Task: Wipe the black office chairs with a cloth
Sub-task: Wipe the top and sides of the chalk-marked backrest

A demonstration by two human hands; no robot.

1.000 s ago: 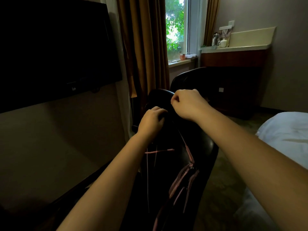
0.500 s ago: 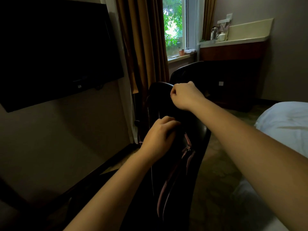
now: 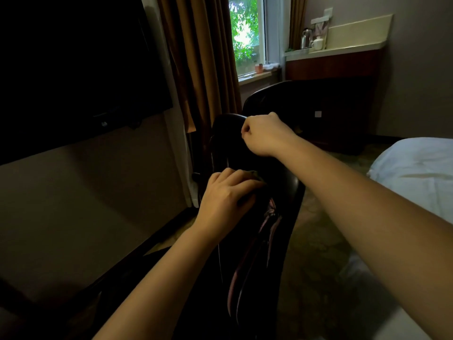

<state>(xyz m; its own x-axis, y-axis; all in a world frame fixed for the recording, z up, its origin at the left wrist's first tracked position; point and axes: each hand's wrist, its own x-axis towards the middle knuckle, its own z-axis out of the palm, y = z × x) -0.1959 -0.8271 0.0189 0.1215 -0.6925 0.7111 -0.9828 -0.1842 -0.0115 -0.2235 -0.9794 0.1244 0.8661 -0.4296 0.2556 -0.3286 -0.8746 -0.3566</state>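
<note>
Cloth (image 3: 253, 173) under left hand (image 3: 225, 200), against chair back (image 3: 228, 143)

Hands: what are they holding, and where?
Left hand grips the dark cloth by its bunched upper part. Right hand grips the chair by its top edge, apparently; it's dark.

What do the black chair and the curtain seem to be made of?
Chair: probably leather or an imitation, smooth and glossy; its top edge and side catch pale highlights. Curtain: woven fabric, brown and matte; it hangs in soft vertical folds without any shine.
</note>
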